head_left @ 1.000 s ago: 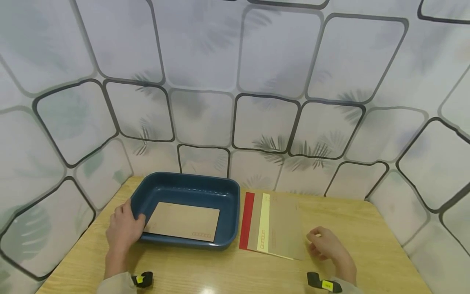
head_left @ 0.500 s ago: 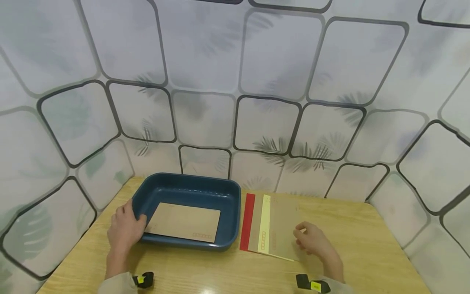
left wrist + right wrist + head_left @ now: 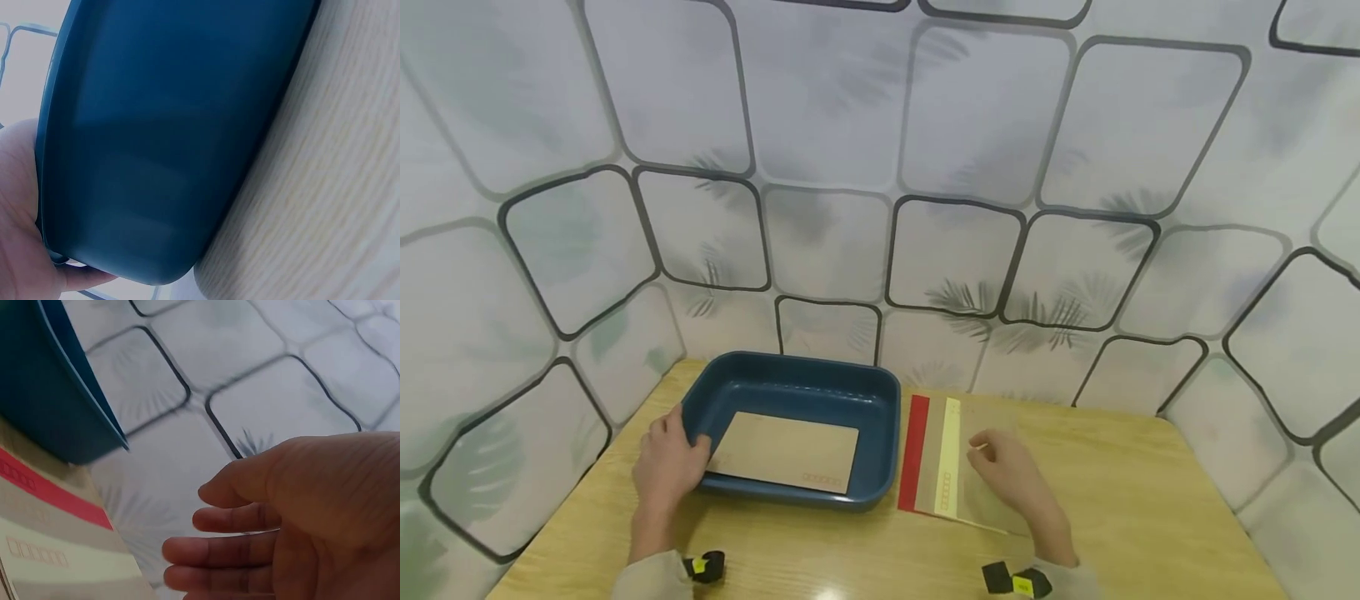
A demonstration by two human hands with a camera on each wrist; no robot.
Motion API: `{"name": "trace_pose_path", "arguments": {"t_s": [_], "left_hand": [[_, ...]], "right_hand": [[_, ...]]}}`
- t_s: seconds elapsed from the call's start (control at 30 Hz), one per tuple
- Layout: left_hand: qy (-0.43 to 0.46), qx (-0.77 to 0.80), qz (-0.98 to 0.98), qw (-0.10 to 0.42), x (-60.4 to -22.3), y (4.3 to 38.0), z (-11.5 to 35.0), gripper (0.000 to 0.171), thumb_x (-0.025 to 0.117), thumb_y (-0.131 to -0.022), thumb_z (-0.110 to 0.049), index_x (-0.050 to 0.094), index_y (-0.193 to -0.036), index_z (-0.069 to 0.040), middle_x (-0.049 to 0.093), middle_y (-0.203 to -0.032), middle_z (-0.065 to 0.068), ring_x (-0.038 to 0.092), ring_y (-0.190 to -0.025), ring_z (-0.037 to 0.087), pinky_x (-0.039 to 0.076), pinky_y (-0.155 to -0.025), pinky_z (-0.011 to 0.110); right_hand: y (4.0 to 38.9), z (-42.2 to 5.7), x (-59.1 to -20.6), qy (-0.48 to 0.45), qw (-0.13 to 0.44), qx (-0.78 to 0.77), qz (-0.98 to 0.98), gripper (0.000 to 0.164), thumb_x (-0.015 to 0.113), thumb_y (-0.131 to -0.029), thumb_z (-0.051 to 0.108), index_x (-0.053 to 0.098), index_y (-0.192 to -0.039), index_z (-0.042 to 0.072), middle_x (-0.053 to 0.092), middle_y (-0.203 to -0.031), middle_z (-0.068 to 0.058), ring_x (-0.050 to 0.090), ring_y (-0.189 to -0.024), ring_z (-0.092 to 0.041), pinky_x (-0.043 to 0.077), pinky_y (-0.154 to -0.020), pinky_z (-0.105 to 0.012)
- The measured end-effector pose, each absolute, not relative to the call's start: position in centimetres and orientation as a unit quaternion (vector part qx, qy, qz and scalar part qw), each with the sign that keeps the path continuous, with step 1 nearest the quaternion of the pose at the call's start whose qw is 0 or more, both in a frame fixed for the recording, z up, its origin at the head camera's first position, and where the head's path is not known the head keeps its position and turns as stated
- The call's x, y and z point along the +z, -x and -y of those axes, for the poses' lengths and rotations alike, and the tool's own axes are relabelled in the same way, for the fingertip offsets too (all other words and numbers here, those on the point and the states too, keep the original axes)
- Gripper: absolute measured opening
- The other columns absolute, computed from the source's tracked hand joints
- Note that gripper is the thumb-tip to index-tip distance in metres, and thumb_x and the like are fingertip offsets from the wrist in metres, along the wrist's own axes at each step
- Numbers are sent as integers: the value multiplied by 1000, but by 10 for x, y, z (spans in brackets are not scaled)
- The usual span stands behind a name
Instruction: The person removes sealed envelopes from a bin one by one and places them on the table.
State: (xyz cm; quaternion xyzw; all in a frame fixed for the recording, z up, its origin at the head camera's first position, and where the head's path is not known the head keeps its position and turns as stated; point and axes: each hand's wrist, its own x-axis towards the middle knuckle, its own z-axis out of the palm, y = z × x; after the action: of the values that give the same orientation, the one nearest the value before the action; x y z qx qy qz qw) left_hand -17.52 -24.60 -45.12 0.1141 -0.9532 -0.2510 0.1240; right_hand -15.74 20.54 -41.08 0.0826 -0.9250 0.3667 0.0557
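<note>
Where the right hand (image 3: 1009, 471) hovers, envelopes (image 3: 952, 450) bear red printed boxes (image 3: 946, 490).

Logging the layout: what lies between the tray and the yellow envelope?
A sliver of table, the red envelope, then a brown envelope, as the head view shows.

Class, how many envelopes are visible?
5: a brown envelope in the blue tray; right of it, overlapping, a red envelope, second brown envelope, yellow envelope and third brown envelope. More may be hidden.
</note>
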Motion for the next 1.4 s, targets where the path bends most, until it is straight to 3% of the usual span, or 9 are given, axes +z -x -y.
{"name": "trace_pose_path", "arguments": {"t_s": [0.2, 0.43, 0.7, 0.87, 1.4], "left_hand": [[-117, -251, 953, 124, -456, 178, 246, 65, 45, -87, -23, 21, -140, 6, 31, -132, 37, 32, -114, 53, 36, -78, 72], [-120, -251, 952, 127, -457, 180, 248, 65, 45, -87, -24, 21, -140, 6, 31, -132, 37, 32, -114, 53, 36, -78, 72], [-115, -248, 953, 132, -456, 179, 248, 65, 45, -86, -23, 22, -139, 6, 33, -130, 37, 33, -113, 53, 37, -78, 71], [-118, -248, 952, 132, -455, 179, 247, 65, 45, -86, -23, 22, -139, 7, 33, -130, 37, 33, -113, 52, 37, -78, 72], [-112, -254, 951, 138, -455, 179, 248, 65, 45, -86, -22, 22, -139, 7, 33, -131, 37, 32, -114, 52, 36, -80, 71]], "right_hand": [[166, -170, -406, -175, 87, 329, 924, 15, 58, -84, 8, 61, -97, 3, 67, -93, -12, 60, -86, -22, 52, -76, -45], [175, -120, -391, -266, 21, 265, 927, 28, 57, -87, 16, 56, -112, 4, 60, -110, -11, 53, -98, -22, 50, -84, -43], [183, -76, -388, -370, -22, 132, 920, 32, 58, -87, 22, 55, -117, 9, 56, -111, -9, 49, -92, -15, 50, -78, -30], [193, -59, -394, -375, -53, 113, 919, 33, 58, -87, 22, 54, -118, 10, 54, -107, -7, 47, -87, -16, 48, -76, -31], [203, -46, -414, -330, -92, 106, 934, 51, 65, -83, 31, 48, -129, 13, 51, -122, -11, 47, -108, -25, 47, -90, -42]]}}
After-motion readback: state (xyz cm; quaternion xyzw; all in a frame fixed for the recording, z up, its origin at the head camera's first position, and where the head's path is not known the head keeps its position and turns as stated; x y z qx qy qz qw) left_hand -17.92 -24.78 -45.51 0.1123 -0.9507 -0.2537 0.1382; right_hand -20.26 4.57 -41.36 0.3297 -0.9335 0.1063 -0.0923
